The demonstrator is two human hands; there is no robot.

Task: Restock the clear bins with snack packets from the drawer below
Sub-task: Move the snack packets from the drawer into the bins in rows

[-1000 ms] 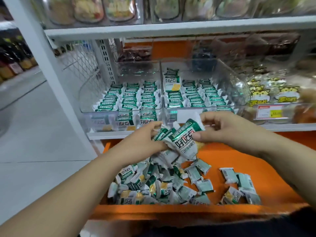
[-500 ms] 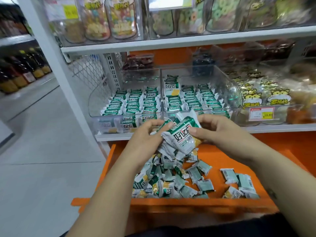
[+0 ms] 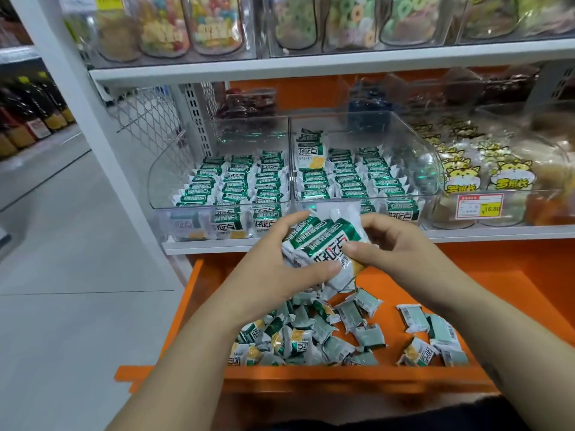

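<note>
A stack of green-and-white snack packets (image 3: pixel 323 247) is held between both hands just in front of the shelf edge, above the open orange drawer (image 3: pixel 311 376). My left hand (image 3: pixel 280 275) grips the stack from the left and below. My right hand (image 3: pixel 395 247) pinches it from the right. Several loose packets (image 3: pixel 311 334) lie in the drawer. Two clear bins stand side by side on the shelf: the left bin (image 3: pixel 161 181) and the right bin (image 3: pixel 432 169) both hold neat rows of the same packets.
Further right on the shelf lie cartoon-hamster snack bags (image 3: pixel 485 178) behind a price tag (image 3: pixel 479 205). Jars of sweets (image 3: pixel 193 26) fill the shelf above. A white upright (image 3: pixel 77 98) borders the left; grey aisle floor and bottles (image 3: pixel 34 119) beyond.
Both hands have kept hold of the packet stack and lifted it slightly toward the bins. The camera has tilted up, showing more of the upper shelf.
</note>
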